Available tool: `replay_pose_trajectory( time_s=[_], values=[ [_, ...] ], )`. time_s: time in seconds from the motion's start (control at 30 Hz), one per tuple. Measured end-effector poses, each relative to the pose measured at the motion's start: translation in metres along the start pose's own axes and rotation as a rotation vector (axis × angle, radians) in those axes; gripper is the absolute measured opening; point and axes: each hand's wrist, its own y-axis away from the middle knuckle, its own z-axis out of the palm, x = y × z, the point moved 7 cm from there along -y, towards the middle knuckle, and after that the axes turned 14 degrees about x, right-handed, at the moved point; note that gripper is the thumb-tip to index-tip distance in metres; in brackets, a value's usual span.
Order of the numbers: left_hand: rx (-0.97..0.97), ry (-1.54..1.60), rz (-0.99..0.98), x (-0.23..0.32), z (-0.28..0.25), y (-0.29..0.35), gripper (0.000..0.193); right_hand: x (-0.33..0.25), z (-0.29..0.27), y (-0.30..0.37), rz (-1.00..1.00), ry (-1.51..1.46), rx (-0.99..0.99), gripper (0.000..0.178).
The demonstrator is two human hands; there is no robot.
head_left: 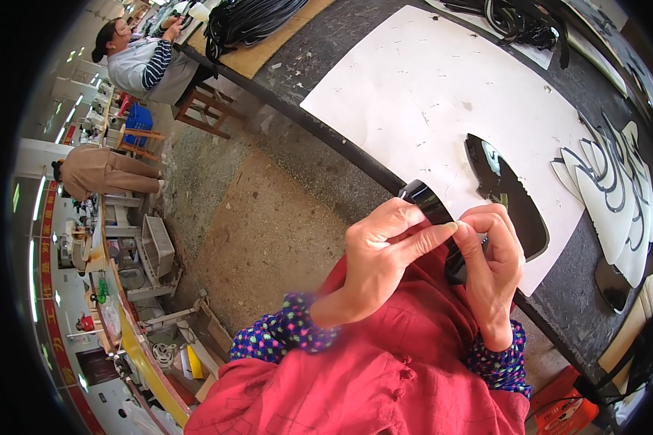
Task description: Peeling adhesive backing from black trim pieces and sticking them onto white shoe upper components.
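A glossy black piece of sheet material (426, 202), curved like a cut leather part, is held up in front of my red apron. My left hand (382, 254) grips it from the left with thumb and fingers. My right hand (492, 262) pinches its edge, and the two thumbs meet there. Part of the piece is hidden behind my fingers. Just beyond my right hand, a larger shiny black cut piece (516, 203) with a rounded end lies on the white board (413, 94).
The board rests on a dark worktable (290, 76). A fan of pale curved pieces with dark edges (609, 181) lies at the right. Black strips (247, 25) are heaped at the far left. A wooden stool (209, 109) and two other people are further left.
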Motion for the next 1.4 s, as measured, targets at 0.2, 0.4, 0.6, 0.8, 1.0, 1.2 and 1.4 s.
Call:
replay_pose_trajectory(
  time_s=[0.2, 0.4, 0.6, 0.8, 1.0, 1.2, 1.4],
  values=[
    [0.14, 0.245, 0.033, -0.003, -0.001, 0.001, 0.011, 0.005, 0.004, 0.006, 0.011, 0.015, -0.047, 0.013],
    [0.136, 0.137, -0.022, -0.014, -0.012, 0.001, 0.011, 0.01, 0.001, 0.007, 0.225, -0.091, 0.11, 0.021],
    [0.14, 0.101, 0.053, -0.002, -0.013, 0.003, 0.015, 0.009, 0.019, 0.005, 0.052, -0.054, -0.019, 0.013],
    [0.156, -0.088, 0.179, -0.008, -0.022, 0.003, 0.028, 0.008, 0.023, -0.003, 0.006, 0.034, -0.063, 0.009],
    [-0.02, -0.46, 1.235, -0.037, 0.012, 0.069, 0.008, 0.016, 0.048, -0.018, 0.248, 0.005, -0.133, 0.02],
    [0.199, -0.489, 1.44, -0.059, 0.029, 0.069, 0.019, 0.006, 0.064, -0.026, 0.338, 0.004, -0.242, 0.021],
    [0.038, -0.436, 1.566, -0.011, 0.029, 0.038, 0.02, 0.021, 0.066, -0.038, 0.481, -0.149, -0.351, 0.037]
  ],
)
